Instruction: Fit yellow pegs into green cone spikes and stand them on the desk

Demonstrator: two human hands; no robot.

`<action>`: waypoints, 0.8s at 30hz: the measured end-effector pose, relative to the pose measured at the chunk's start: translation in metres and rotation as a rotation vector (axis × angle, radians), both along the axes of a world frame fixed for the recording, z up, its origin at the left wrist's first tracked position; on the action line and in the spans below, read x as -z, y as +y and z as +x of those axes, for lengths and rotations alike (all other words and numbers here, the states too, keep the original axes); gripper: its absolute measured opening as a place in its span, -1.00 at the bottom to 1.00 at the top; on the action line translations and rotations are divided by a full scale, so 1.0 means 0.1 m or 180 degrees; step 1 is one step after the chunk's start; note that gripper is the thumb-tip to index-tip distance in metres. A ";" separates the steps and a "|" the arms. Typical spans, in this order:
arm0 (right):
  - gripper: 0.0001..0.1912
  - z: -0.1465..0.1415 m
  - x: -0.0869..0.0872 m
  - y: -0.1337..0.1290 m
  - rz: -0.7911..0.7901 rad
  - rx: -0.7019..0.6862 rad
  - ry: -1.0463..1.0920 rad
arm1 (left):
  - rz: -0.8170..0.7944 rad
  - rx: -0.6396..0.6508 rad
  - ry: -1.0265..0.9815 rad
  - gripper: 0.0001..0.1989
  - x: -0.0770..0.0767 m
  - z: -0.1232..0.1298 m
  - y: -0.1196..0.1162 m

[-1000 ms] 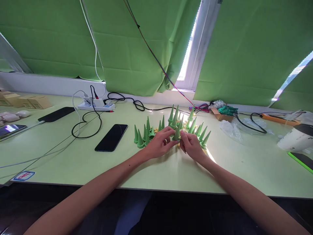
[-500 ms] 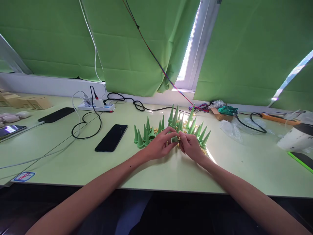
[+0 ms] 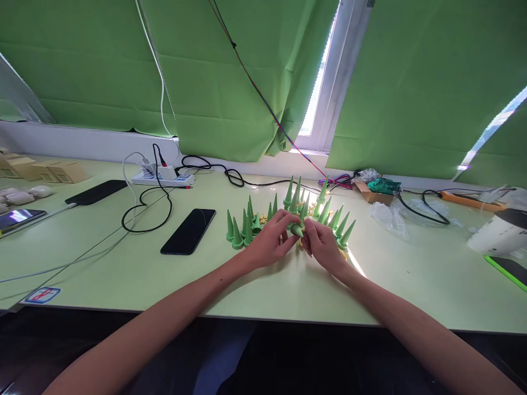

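"Where the table [image 3: 263,293] meets the window wall, on the right, what does the cardboard box [image 3: 373,194] contain?"

"A crumpled green bag [image 3: 383,185] sits in its top, with silvery wrapping [image 3: 368,174] just behind. Clear plastic [image 3: 389,219] lies in front. A white vessel [image 3: 498,231] with a dark top is farther right; its contents are hidden."

"State the position of the green cone [image 3: 295,229] being handled."

"Between the two hands, tilted, in front of the standing cones [image 3: 237,236]. Most of those point upward; small yellowish pieces [image 3: 262,218] are scattered among them."

"And the grip?"

"The left hand [image 3: 272,240] grasps the cone in its fingertips, palm turned inward. The right hand [image 3: 323,245] has thumb and forefinger drawn together just beside it. Whether a small part is pinched there, I cannot tell."

"Arm pose?"

"Both forearms cross the table's front edge and converge on the cones, the wrists low over the surface."

"Edges and room for movement?"

"The front edge runs well short of the cones. Tabletop separates the leftmost cones from the black phone [image 3: 188,232]. On the right, a wider stretch reaches to the white vessel. Behind the cones, a black cable [image 3: 234,178] runs near the wall."
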State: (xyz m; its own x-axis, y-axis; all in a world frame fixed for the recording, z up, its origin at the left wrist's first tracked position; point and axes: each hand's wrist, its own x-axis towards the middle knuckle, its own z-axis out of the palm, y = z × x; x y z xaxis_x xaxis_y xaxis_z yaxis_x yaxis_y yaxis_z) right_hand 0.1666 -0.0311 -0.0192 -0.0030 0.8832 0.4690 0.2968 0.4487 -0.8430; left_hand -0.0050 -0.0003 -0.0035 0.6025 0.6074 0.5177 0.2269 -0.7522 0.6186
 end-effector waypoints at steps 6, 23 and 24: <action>-0.47 -0.01 -0.04 -0.01 0.0018 0.0120 0.0175 | -0.0302 -0.0203 -0.0245 -0.71 -0.02 0.01 -0.02; -0.48 -0.02 -0.07 -0.04 -0.0048 -0.0179 0.0120 | -0.1947 0.0195 -0.0180 -0.57 -0.04 0.02 0.04; -0.48 -0.01 -0.06 -0.05 -0.0049 -0.0186 0.0113 | -0.1894 0.0180 -0.0166 -0.58 -0.03 0.02 0.05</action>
